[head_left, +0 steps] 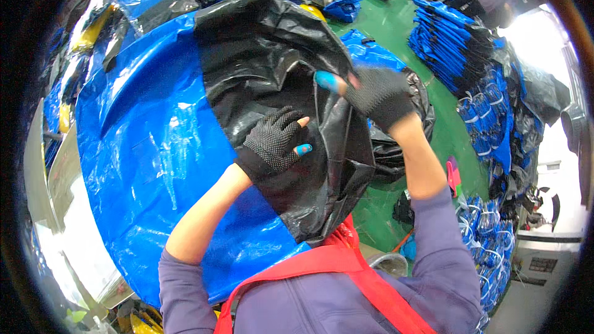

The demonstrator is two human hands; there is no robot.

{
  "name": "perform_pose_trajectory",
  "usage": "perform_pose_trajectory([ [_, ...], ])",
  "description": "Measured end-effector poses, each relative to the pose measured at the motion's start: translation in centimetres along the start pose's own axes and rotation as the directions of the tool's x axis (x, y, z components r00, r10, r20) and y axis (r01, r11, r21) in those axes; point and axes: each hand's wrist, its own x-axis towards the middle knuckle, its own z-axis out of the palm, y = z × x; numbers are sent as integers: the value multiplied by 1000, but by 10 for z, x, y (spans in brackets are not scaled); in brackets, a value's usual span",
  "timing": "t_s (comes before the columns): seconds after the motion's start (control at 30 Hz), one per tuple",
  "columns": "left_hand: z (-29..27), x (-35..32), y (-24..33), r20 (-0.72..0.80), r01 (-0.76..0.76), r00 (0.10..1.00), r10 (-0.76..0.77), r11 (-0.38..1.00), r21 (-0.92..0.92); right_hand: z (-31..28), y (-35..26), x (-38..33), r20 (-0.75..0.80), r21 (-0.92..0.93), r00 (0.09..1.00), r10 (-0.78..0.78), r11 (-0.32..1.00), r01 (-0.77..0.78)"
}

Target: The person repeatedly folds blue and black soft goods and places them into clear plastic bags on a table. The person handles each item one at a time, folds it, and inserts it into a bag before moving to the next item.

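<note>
A large glossy coated sheet point(154, 130), blue on the left and black on the right, spreads in front of me. My left hand point(272, 141), in a black dotted glove with bare fingertips and a blue-wrapped thumb, lies flat on its black part, fingers outstretched. At the right border, my right hand point(378, 94) grips the black material, which is creased and folded there. Its thumb, also wrapped in blue, lies over the near side, while the other fingers are blurred and partly hidden. The sheet's lower edge reaches my red apron point(309, 263).
Clear-wrapped blue and black bundles point(151, 0) are heaped behind the sheet. On the green floor point(442, 130) to the right stand stacked blue pieces point(442, 46) and tied blue bundles point(486, 114). A pink object point(453, 174) is near my right elbow. Another person point(492, 0) is at the far right.
</note>
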Motion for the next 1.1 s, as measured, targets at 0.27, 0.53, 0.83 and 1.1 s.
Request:
perform_pose_trajectory([
  [0.27, 53, 1, 4, 102, -63, 994, 45, 982, 177, 107, 57, -106, 354, 794, 914, 199, 453, -406],
  [0.53, 41, -1, 22, 418, 123, 908, -13, 964, -237, 146, 15, -119, 183, 920, 971, 153, 323, -224],
  [0.83, 50, 0, -3, 260, -303, 911, 319, 948, -99, 55, 87, -157, 146, 656, 901, 407, 642, -397],
  [1.1, 33, -33, 29, 87, -188, 978, 189, 982, -12, 14, -52, -35, -130, 60, 897, -422, 900, 432],
])
